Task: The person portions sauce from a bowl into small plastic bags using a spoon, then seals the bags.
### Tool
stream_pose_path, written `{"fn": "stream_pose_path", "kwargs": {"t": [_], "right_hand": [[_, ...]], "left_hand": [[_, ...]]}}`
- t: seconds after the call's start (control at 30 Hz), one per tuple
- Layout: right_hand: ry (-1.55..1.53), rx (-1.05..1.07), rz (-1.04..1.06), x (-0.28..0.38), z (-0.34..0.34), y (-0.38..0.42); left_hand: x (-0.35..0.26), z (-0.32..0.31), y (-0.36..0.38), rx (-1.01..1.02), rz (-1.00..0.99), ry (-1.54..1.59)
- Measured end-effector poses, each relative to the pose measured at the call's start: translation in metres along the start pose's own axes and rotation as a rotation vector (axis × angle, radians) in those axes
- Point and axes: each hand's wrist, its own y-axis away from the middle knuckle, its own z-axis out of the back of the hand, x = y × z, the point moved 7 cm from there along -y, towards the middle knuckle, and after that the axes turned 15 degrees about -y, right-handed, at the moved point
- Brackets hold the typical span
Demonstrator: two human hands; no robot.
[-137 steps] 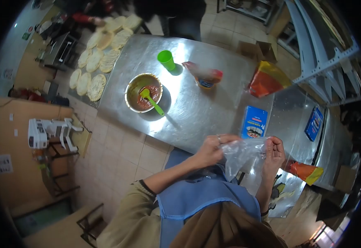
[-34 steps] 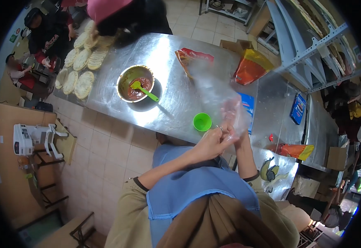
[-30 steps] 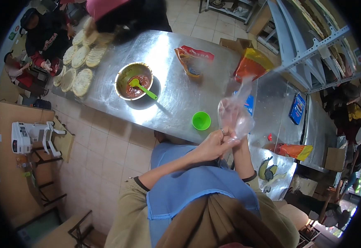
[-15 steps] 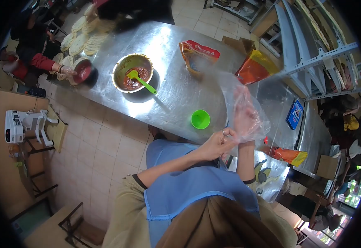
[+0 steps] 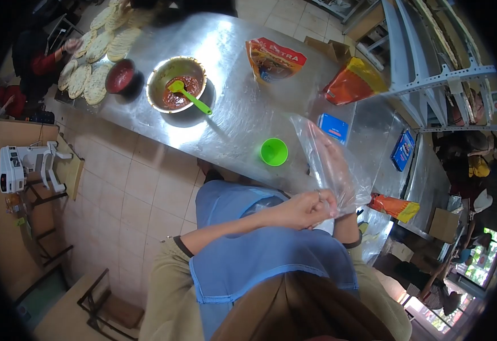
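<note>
My left hand (image 5: 306, 210) pinches the cuff of a clear plastic glove (image 5: 360, 184) at my right wrist. Inside the loose plastic is my right hand (image 5: 335, 162), with its fingers stretched out and holding nothing. A green cup (image 5: 274, 152) stands on the metal table (image 5: 231, 131), left of the gloved hand. Farther left is a bowl (image 5: 153, 96) of red sauce with a green spatula (image 5: 194, 101) resting in it. Just beyond the glove lies a blue box (image 5: 333, 128).
Sauce pouches (image 5: 277, 59) lie at the table's far side, with an orange-yellow bag (image 5: 350, 82) beside them. A red bowl (image 5: 120, 77) and flat dough rounds (image 5: 98, 48) are at the far left, near another person (image 5: 44, 62). Shelving (image 5: 447, 79) rises at right.
Both hands have come closer to my body, and the fingers in the glove now point up and left. A blue box has come into sight. The other person's hand has left the red bowl.
</note>
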Motion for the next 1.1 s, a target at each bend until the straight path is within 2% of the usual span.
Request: {"fn": "stream_pose_path", "kwargs": {"t": [0.03, 0.13, 0.23, 0.3, 0.33, 0.37, 0.43, 0.47, 0.5, 0.53, 0.6, 0.67, 0.73, 0.83, 0.97, 1.1], "right_hand": [[0.076, 0.037, -0.042, 0.0, 0.001, -0.001], [0.256, 0.082, -0.098, 0.003, 0.003, 0.0], [0.445, 0.146, -0.158, 0.006, -0.003, 0.005], [0.571, 0.217, -0.219, 0.002, -0.019, 0.002], [0.642, 0.251, -0.142, 0.001, -0.026, 0.001], [0.713, 0.286, -0.064, -0.006, -0.033, 0.0], [-0.513, 0.33, -0.186, -0.083, -0.02, -0.001], [-0.364, 0.306, -0.168, -0.053, -0.03, 0.002], [-0.216, 0.281, -0.15, 0.008, -0.053, 0.008], [-0.141, 0.286, -0.16, 0.004, -0.058, 0.006], [0.058, 0.317, -0.187, -0.023, -0.062, -0.009], [0.313, 0.336, -0.239, -0.056, -0.065, -0.031], [0.531, 0.354, -0.31, -0.087, -0.067, -0.051], [0.709, 0.452, -0.356, -0.101, -0.073, -0.065], [0.943, 0.773, -0.296, -0.091, -0.086, -0.059], [0.745, 0.472, 0.107, -0.031, -0.074, -0.038]], "left_hand": [[-0.005, 0.0, 0.006, 0.021, 0.096, -0.101], [-0.045, 0.01, 0.029, -0.038, 0.128, -0.614], [-0.109, 0.038, 0.071, -0.444, -0.005, -0.725], [-0.123, 0.016, 0.081, -0.312, -0.295, -0.493], [-0.131, 0.007, 0.087, -0.246, -0.434, -0.374], [-0.13, 0.001, 0.082, -0.192, -0.409, -0.391], [-0.128, -0.018, 0.062, -0.085, -0.362, -0.424], [-0.12, -0.015, 0.052, -0.194, -0.362, -0.514], [-0.103, -0.009, 0.039, -0.302, -0.36, -0.603], [-0.086, 0.0, 0.033, -0.41, -0.355, -0.69], [-0.054, 0.033, 0.028, -0.672, -0.119, -1.133], [-0.027, 0.07, 0.033, -0.853, 0.05, -1.359], [-0.004, 0.095, 0.04, -0.843, 0.156, -1.395], [0.036, 0.12, 0.042, -0.799, 0.296, -1.242], [0.062, 0.127, 0.039, -0.712, 0.355, -1.301], [0.092, 0.138, 0.039, -0.712, 0.347, -1.249]]}}
